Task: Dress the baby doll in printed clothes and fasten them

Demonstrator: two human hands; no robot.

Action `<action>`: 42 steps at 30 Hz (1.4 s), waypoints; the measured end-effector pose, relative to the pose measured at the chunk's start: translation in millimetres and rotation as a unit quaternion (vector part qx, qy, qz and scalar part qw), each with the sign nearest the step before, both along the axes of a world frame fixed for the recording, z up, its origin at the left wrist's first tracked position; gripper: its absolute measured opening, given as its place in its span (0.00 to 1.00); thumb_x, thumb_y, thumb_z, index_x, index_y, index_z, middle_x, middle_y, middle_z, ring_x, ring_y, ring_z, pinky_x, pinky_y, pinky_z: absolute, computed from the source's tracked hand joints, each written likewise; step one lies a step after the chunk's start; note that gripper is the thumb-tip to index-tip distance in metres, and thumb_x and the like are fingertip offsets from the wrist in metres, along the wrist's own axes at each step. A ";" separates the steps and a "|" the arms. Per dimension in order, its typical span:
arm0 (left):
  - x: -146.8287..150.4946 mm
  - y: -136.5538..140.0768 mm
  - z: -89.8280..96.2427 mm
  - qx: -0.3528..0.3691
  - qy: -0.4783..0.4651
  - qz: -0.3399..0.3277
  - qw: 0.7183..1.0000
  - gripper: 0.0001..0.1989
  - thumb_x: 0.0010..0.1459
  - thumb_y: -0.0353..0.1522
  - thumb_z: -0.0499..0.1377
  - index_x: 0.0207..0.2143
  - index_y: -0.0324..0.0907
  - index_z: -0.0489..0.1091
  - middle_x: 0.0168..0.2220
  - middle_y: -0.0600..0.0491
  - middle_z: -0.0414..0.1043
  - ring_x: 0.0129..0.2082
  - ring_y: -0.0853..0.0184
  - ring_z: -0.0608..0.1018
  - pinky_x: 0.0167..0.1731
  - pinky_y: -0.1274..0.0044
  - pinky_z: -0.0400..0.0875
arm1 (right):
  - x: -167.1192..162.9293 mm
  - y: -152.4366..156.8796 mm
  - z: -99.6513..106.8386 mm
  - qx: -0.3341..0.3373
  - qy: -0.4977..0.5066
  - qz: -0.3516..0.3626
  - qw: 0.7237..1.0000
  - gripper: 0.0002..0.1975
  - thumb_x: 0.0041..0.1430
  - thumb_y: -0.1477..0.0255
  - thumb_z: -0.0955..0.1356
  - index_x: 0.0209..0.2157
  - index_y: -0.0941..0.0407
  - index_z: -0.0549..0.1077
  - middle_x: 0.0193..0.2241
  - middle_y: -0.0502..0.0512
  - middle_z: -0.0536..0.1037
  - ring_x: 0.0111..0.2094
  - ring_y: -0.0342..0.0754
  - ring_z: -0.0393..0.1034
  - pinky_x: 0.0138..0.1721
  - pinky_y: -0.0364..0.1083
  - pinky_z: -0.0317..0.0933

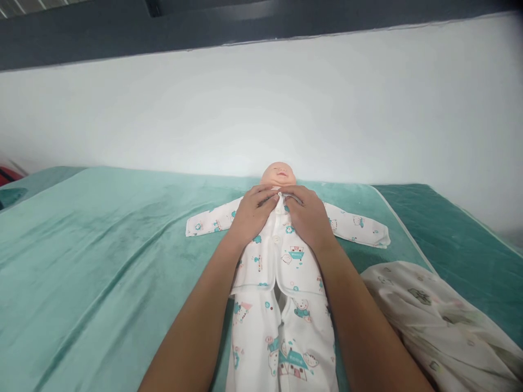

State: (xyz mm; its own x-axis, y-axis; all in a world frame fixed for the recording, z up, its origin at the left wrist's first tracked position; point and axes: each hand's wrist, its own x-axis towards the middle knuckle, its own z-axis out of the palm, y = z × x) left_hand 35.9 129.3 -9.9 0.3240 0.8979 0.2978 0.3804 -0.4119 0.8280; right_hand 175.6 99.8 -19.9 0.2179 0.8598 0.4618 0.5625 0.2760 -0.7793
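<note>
A baby doll (pixel 279 174) lies on its back, its head toward the wall. It wears a white printed baby jacket (pixel 261 267) and matching baby trousers (pixel 255 337). Both sleeves stretch out to the sides, and a button shows on the jacket's front. At the neckline, my left hand (pixel 255 212) is closed on the left side of the jacket's collar, thumb and fingers together. My right hand (pixel 308 212) grips the opposite collar edge, its fingertips close to the left ones. The fingers partly hide the collar. Below the chest the jacket's front edges part slightly.
The doll rests on a light green blanket (pixel 122 261) with creases on the left. Darker green bedding (pixel 441 228) lies at the right. A crumpled white patterned cloth (pixel 441 321) lies beside my right forearm. A white wall (pixel 245 114) rises behind the bed.
</note>
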 end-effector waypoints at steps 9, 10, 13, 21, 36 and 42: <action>0.6 -2.4 -0.1 -0.019 -0.057 0.007 0.998 0.09 0.61 0.37 0.57 0.39 0.45 0.75 0.52 0.52 0.74 0.53 0.64 0.75 0.56 0.72 0.66 | 0.1 -2.9 2.8 -0.043 0.032 -0.008 0.999 0.13 0.56 0.72 0.61 0.37 0.51 0.76 0.41 0.52 0.80 0.46 0.54 0.70 0.49 0.53 0.60; 1.2 -2.4 0.6 -0.024 -0.062 0.008 0.998 0.10 0.61 0.39 0.57 0.39 0.45 0.75 0.51 0.52 0.75 0.52 0.64 0.75 0.55 0.72 0.67 | 0.1 -3.2 3.4 -0.044 0.033 -0.009 0.998 0.13 0.56 0.72 0.61 0.37 0.51 0.76 0.40 0.52 0.81 0.45 0.54 0.70 0.48 0.54 0.60; 5.0 0.8 3.5 -0.043 -0.050 0.014 0.998 0.13 0.60 0.43 0.58 0.38 0.45 0.74 0.48 0.51 0.76 0.50 0.62 0.76 0.53 0.70 0.68 | 0.1 -3.7 4.0 -0.044 0.029 -0.009 0.999 0.14 0.56 0.70 0.61 0.37 0.51 0.77 0.39 0.53 0.81 0.43 0.55 0.70 0.46 0.54 0.61; 14.4 13.5 3.9 -0.052 0.000 0.060 0.997 0.03 0.52 0.31 0.58 0.29 0.44 0.72 0.47 0.52 0.77 0.48 0.60 0.76 0.50 0.69 0.69 | -0.3 -2.4 0.5 -0.033 0.019 -0.015 0.999 0.14 0.55 0.72 0.60 0.36 0.50 0.76 0.40 0.53 0.81 0.45 0.56 0.70 0.48 0.55 0.61; 12.2 13.5 -1.9 0.058 -0.054 0.010 0.997 0.05 0.56 0.28 0.56 0.29 0.43 0.70 0.42 0.51 0.75 0.46 0.66 0.75 0.50 0.72 0.68 | -0.4 -3.0 -2.6 -0.008 0.024 -0.001 1.000 0.14 0.56 0.74 0.61 0.41 0.52 0.74 0.46 0.54 0.77 0.51 0.56 0.63 0.54 0.55 0.56; 12.2 14.6 -3.6 0.065 -0.057 -0.007 0.996 0.06 0.57 0.27 0.55 0.28 0.42 0.70 0.42 0.51 0.73 0.47 0.65 0.75 0.50 0.71 0.68 | -0.1 -0.4 -4.5 0.009 0.020 -0.019 1.000 0.12 0.55 0.75 0.61 0.37 0.52 0.74 0.43 0.54 0.77 0.48 0.55 0.64 0.51 0.55 0.57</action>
State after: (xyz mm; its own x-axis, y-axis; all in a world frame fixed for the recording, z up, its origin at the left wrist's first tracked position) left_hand 48.1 143.9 -13.5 0.2931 0.8452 0.4469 0.2808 -0.5229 0.8048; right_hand 175.6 99.4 -24.4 0.2679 0.8424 0.4676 0.5412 0.2699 -0.7964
